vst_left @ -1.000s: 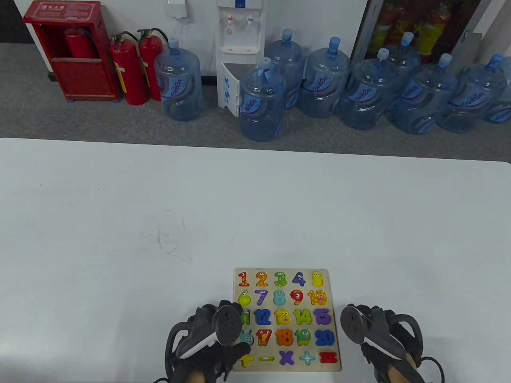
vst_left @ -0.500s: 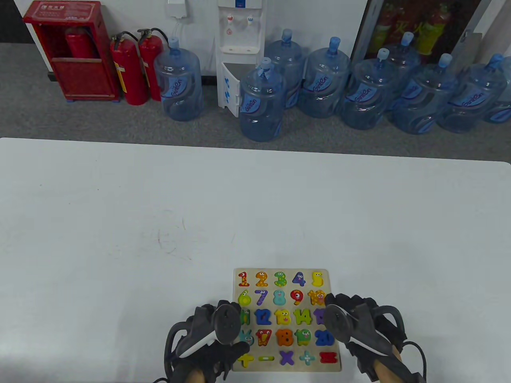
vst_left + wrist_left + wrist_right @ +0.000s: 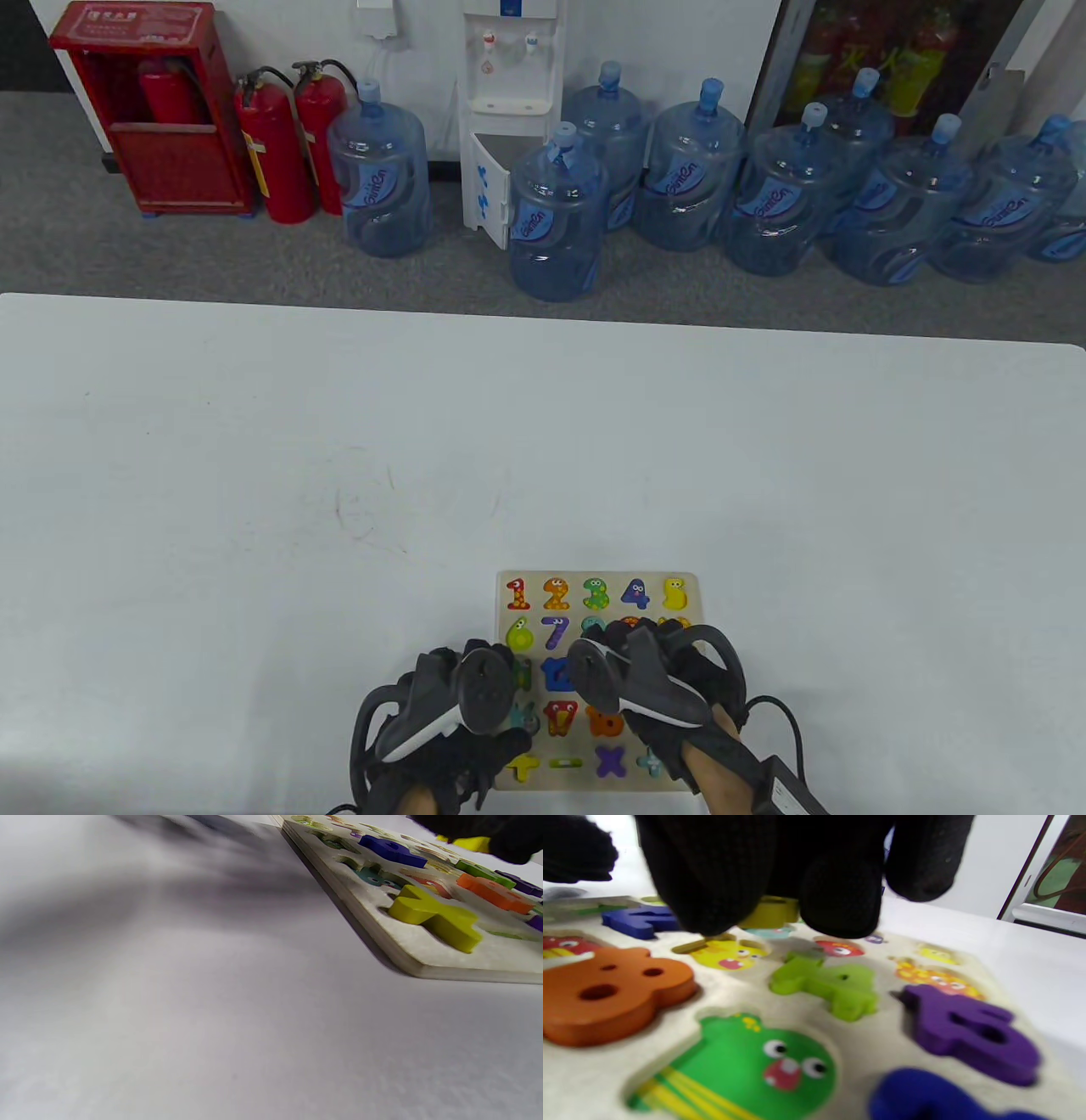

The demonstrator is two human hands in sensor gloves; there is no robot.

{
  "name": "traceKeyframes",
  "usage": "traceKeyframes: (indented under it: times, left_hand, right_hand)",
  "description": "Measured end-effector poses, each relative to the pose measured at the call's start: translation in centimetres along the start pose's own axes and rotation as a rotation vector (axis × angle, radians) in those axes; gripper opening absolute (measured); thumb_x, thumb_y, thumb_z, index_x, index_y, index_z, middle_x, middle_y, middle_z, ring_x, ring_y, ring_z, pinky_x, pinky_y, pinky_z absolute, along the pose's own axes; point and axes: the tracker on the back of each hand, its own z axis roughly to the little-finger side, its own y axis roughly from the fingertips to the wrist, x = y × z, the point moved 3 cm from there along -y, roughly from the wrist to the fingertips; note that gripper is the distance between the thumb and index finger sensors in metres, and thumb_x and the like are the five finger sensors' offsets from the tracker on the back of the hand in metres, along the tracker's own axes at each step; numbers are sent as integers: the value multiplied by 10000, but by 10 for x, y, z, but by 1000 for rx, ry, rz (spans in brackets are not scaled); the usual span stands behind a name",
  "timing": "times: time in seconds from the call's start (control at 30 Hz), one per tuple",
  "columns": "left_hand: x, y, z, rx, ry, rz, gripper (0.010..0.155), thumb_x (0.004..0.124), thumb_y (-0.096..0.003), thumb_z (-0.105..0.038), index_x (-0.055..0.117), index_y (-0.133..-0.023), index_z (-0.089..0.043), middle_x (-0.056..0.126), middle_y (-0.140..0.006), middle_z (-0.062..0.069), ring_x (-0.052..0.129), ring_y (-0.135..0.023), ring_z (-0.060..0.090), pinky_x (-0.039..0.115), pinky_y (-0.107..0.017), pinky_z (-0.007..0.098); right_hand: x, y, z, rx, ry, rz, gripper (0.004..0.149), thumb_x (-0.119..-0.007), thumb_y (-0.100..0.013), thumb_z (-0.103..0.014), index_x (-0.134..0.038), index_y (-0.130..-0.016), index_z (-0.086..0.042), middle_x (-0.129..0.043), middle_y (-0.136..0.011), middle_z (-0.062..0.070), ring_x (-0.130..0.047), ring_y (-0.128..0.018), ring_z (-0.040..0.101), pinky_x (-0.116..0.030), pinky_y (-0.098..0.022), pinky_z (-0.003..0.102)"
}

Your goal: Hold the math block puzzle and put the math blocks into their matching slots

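The wooden puzzle board [image 3: 618, 577] lies near the table's front edge, with colored number and sign blocks in its slots. My left hand [image 3: 501, 745] holds the board's left edge beside the yellow plus block [image 3: 523, 764]; its fingers do not show in the left wrist view. My right hand [image 3: 645, 671] hovers over the board's middle rows. In the right wrist view its fingers [image 3: 840, 899] hold a yellow block [image 3: 772, 913] just above a yellow-printed open slot [image 3: 729, 952]. The block also shows under the glove in the left wrist view [image 3: 466, 844].
Around the right hand sit the orange block [image 3: 606, 993], green block [image 3: 827, 984] and purple block [image 3: 963, 1031]; a green-printed slot [image 3: 746, 1060] lies open. The white table [image 3: 339, 441] spreads left and beyond. Water jugs [image 3: 556, 221] and fire extinguishers [image 3: 271, 144] stand on the floor behind.
My right hand has moved left, from beside the board's right edge to over its middle rows. My left hand and the board have stayed put.
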Motion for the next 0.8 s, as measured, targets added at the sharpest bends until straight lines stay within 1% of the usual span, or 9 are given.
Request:
traceKeyframes:
  times: [0.1, 0.2, 0.3, 0.37, 0.57, 0.8]
  left_hand:
    - [0, 0, 0, -1, 0, 2, 843, 652, -363, -606, 271, -1054, -308, 225, -1122, -26, 286, -1078, 435, 403, -736, 703]
    - [0, 0, 0, -2, 1, 5, 842, 652, -365, -605, 271, -1055, -309, 225, -1122, -27, 285, -1079, 435, 401, -737, 703]
    - [1, -1, -1, -1, -1, 10, 842, 651, -364, -607, 271, -1055, -311, 224, -1123, -28, 284, -1080, 433, 400, -738, 703]
    - [1, -1, -1, 1, 0, 11, 843, 652, -364, -607, 271, -1055, -310, 225, -1124, -29, 284, -1081, 433, 402, -738, 702]
    - [0, -2, -2, 3, -2, 11, 844, 652, -365, -607, 270, -1057, -312, 222, -1125, -30, 283, -1082, 432, 399, -740, 703]
    - [1, -2, -4, 10, -4, 16, 842, 651, -366, -607, 269, -1056, -311, 222, -1124, -30, 283, -1081, 433, 398, -741, 702]
  right_hand:
    - [-6, -4, -3, 1, -4, -16, 624, -865, -258, -296, -728, -867, -276, -769, -900, 7, -908, -647, 183, -728, -613, 451]
    - [-5, -4, -2, -1, -16, 32, 619, -876, -247, -298, -746, -852, -283, -788, -887, -5, -921, -626, 179, -737, -608, 447]
    - [-5, -2, -1, 13, -47, 38, 613, -879, -245, -307, -754, -845, -290, -798, -882, -13, -920, -627, 184, -734, -608, 449]
    - [-5, -1, -1, 14, -42, 41, 625, -886, -226, -317, -761, -839, -297, -806, -876, -23, -917, -631, 180, -732, -610, 449]
    - [-5, 1, -2, 11, 3, 58, 625, -868, -230, -352, -755, -843, -299, -806, -879, -23, -917, -638, 174, -733, -611, 449]
    - [-3, 6, 5, -7, -30, 96, 579, -865, -245, -326, -788, -818, -293, -834, -852, -16, -931, -616, 177, -740, -601, 450]
